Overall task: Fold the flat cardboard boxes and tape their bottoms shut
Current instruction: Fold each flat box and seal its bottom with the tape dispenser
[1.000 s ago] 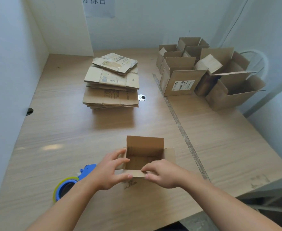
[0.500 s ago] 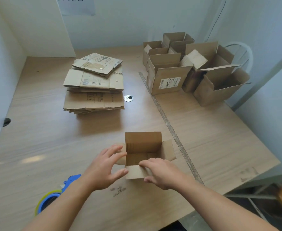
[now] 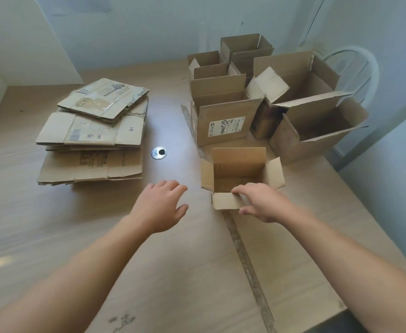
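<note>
A small folded cardboard box [image 3: 239, 162] stands upright with its top flaps open, right of centre on the table. My right hand [image 3: 262, 203] grips its near flap, fingers over the edge and thumb underneath. My left hand [image 3: 162, 204] hovers over the bare table left of the box, fingers relaxed, holding nothing. A stack of flat cardboard boxes [image 3: 94, 135] lies at the left. The tape dispenser is out of view.
Several folded open boxes [image 3: 226, 116] crowd the far right of the wooden table [image 3: 53, 236], just behind the small box. A round metal grommet [image 3: 158, 153] sits between the stack and the boxes. A white chair [image 3: 355, 68] stands behind the table's right edge.
The small box has moved away from me and to the right, toward the finished boxes, held by my right hand. My left hand has let go of it. The tape dispenser has left the view.
</note>
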`<state>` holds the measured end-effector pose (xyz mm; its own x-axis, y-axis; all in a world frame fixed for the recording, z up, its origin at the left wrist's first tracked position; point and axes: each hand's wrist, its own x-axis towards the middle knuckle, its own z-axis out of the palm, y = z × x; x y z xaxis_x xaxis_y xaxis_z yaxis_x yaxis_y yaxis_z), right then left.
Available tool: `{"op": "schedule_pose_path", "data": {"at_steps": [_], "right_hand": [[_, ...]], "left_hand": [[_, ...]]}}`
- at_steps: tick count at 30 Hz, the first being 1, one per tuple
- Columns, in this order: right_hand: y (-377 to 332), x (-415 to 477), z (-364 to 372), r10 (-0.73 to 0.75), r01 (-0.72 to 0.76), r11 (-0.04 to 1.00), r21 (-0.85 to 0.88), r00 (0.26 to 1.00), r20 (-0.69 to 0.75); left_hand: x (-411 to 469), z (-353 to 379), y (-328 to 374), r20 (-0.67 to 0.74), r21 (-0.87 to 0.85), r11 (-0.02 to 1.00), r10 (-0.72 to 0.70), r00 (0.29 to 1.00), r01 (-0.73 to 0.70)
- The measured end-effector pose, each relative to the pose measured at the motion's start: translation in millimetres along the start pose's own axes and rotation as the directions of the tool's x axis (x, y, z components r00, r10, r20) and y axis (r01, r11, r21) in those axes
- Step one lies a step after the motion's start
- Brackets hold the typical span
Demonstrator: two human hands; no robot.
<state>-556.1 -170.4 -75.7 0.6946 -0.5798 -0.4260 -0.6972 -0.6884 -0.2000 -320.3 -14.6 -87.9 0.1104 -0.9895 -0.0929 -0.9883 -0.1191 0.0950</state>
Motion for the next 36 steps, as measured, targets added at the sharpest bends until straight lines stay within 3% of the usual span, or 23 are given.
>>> {"op": "schedule_pose_path", "data": {"at_steps": [7,16,20,30,36], "right_hand": [[61.7,69.0,-40.7,-0.107,0.111,0.989,-0.101,0.993,0.050],[107.4,112.4,-68.5,-0.076,0.084,0.991,-0.104,0.994,0.073],[114.1,110.4,-76.0,-0.125,0.124,0.988,-0.093,0.992,0.001],[47.9,94.4,-88.5,-0.340,0.276,0.926,-0.256,0.905,-0.256],[-42.2,119.4,-84.7,-0.406,0.359,0.910,-0.209,0.874,-0.267]], "left_hand": [[84.9,-14.9,10.1,0.128,0.132,0.983,-0.143,0.981,0.126],[128.2,-12.2,27.8,0.176,0.019,0.977,-0.214,0.961,0.214],[135.5,-15.3,36.3,0.185,-0.012,0.971,-0.231,0.955,0.237],[114.4,-39.4,19.8,0.158,0.044,0.951,-0.308,0.938,0.305],[74.2,-67.2,-37.2,0.101,0.102,0.898,-0.438,0.894,0.428]]}}
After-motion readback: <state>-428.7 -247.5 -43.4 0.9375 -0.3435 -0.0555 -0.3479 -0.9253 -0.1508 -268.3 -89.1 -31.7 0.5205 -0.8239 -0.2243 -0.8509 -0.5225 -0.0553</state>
